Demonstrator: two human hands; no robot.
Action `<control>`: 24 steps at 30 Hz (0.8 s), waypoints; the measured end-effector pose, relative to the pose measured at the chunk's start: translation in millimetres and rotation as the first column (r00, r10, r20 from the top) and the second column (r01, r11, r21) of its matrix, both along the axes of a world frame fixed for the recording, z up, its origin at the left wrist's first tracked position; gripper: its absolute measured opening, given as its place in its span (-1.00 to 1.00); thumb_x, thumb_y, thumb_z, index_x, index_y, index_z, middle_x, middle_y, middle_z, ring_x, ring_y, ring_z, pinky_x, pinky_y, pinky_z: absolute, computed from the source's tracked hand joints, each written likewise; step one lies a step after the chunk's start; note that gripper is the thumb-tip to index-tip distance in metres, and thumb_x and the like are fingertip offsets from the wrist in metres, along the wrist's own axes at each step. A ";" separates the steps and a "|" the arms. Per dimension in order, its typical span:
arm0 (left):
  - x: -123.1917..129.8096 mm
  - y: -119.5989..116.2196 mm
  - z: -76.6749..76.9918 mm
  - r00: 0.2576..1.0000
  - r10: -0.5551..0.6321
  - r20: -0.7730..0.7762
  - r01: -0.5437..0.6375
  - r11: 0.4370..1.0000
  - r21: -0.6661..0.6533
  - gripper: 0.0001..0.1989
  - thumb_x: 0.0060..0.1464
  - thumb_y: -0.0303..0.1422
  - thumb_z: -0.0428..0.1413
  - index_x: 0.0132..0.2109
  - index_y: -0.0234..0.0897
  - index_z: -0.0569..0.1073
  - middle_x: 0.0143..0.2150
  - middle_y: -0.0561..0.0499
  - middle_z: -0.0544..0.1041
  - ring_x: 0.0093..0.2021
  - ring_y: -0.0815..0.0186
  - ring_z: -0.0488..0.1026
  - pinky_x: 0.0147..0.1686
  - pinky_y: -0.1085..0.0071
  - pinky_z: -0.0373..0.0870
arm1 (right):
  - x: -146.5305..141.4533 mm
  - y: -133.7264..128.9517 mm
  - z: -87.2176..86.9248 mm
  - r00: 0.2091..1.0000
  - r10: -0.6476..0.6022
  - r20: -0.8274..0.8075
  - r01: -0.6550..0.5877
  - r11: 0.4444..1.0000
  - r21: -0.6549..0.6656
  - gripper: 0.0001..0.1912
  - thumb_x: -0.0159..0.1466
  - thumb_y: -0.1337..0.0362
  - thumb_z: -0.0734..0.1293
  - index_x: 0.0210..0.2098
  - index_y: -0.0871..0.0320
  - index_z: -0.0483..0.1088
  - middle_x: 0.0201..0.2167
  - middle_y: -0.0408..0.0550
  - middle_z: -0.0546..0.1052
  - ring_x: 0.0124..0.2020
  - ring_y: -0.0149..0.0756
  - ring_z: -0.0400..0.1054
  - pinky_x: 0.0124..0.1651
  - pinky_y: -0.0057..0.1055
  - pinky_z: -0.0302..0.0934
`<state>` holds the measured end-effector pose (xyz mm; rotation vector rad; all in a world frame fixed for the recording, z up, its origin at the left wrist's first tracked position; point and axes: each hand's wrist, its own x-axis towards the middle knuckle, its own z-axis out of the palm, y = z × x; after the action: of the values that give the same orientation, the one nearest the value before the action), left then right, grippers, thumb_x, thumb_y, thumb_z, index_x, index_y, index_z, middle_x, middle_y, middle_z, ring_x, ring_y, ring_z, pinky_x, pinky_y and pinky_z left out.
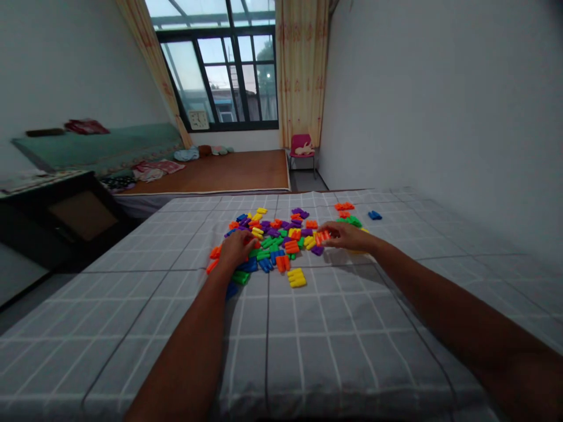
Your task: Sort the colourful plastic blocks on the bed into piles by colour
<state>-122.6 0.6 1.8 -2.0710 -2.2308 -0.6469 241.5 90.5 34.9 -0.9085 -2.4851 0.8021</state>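
A heap of small plastic building blocks in orange, yellow, green, blue and purple lies on the checked cloth. My right hand is at the heap's right side, its thumb and fingers closed on an orange building block. Over the left side of the heap, my left hand has curled fingers, with a bit of orange showing at the tips. Whatever it grips is mostly hidden. Closest to me lie a yellow block and an orange block. Green blocks rest just beyond my right hand.
The grey checked cloth covers the surface under both arms. Apart from the heap, a blue block and orange blocks lie at the far right. Farther off are a brown-topped bed, a pink chair and a dark cabinet.
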 end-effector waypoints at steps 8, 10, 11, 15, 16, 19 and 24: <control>3.4 -1.0 -5.0 0.984 -0.172 0.050 0.161 0.973 0.168 -0.78 0.15 -0.25 0.04 -0.19 -0.24 0.51 -0.11 -0.09 0.55 -0.07 0.17 0.46 -0.05 0.27 0.37 | -36.5 -39.6 -28.4 0.976 0.213 0.048 -0.216 0.973 0.075 -0.55 0.16 0.14 0.41 0.04 0.09 0.47 -0.07 0.01 0.51 -0.12 -0.19 0.38 -0.05 -0.30 0.23; 4.7 -0.7 -4.7 0.982 -0.171 0.078 0.156 0.973 0.168 -0.79 0.14 -0.27 0.04 -0.17 -0.24 0.51 -0.14 -0.09 0.56 -0.10 0.16 0.48 -0.07 0.27 0.39 | -35.0 -39.0 -34.7 0.978 0.199 0.053 -0.204 0.972 0.115 -0.57 0.17 0.13 0.40 0.02 0.09 0.48 -0.08 0.02 0.52 -0.09 -0.15 0.38 -0.01 -0.26 0.23; 5.6 -0.5 -4.5 0.983 -0.158 0.091 0.141 0.976 0.164 -0.78 0.13 -0.28 0.04 -0.16 -0.24 0.50 -0.14 -0.09 0.57 -0.11 0.16 0.49 -0.08 0.27 0.39 | -33.8 -39.2 -36.7 0.979 0.193 0.062 -0.199 0.972 0.127 -0.59 0.16 0.13 0.41 0.00 0.08 0.49 -0.10 0.02 0.53 -0.09 -0.13 0.38 -0.01 -0.25 0.23; 9.3 -0.5 -3.9 0.989 -0.121 0.082 0.109 0.984 0.138 -0.79 0.13 -0.31 0.04 -0.14 -0.24 0.51 -0.12 -0.09 0.58 -0.08 0.15 0.49 -0.07 0.26 0.39 | -25.1 -34.1 -29.7 0.984 0.144 0.101 -0.158 0.977 0.146 -0.57 0.10 0.11 0.45 -0.05 0.07 0.50 -0.16 -0.01 0.55 -0.20 -0.19 0.41 -0.10 -0.29 0.29; 10.0 -0.6 -3.8 0.990 -0.121 0.066 0.112 0.985 0.128 -0.78 0.13 -0.31 0.04 -0.13 -0.23 0.51 -0.12 -0.09 0.58 -0.07 0.14 0.48 -0.06 0.25 0.39 | -20.4 -26.9 -23.7 0.988 0.128 0.092 -0.142 0.976 0.163 -0.56 0.10 0.10 0.45 -0.04 0.07 0.49 -0.14 -0.01 0.54 -0.22 -0.21 0.41 -0.12 -0.30 0.30; 10.9 -0.8 -3.6 0.993 -0.120 0.007 0.119 0.986 0.114 -0.74 0.14 -0.30 0.03 -0.08 -0.23 0.51 -0.08 -0.12 0.57 -0.02 0.10 0.46 -0.02 0.21 0.37 | 5.1 17.0 -0.6 1.000 0.004 0.023 -0.009 0.975 0.223 -0.55 0.14 0.08 0.41 -0.01 0.10 0.46 -0.08 0.02 0.53 -0.25 -0.26 0.42 -0.16 -0.32 0.33; 10.1 -0.5 -2.8 0.989 -0.138 -0.058 0.143 0.985 0.093 -0.70 0.17 -0.30 -0.01 0.00 -0.22 0.48 -0.01 -0.12 0.55 0.03 0.09 0.44 0.04 0.19 0.34 | 70.2 118.1 16.8 0.887 -0.453 0.086 0.406 0.856 0.319 -0.62 0.14 0.12 0.40 -0.09 0.14 0.50 -0.10 0.05 0.56 -0.30 -0.22 0.45 -0.16 -0.26 0.34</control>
<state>-112.5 0.1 -1.1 -2.1856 -1.9982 -0.6864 311.7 208.6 51.7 -1.3882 -2.3004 0.2094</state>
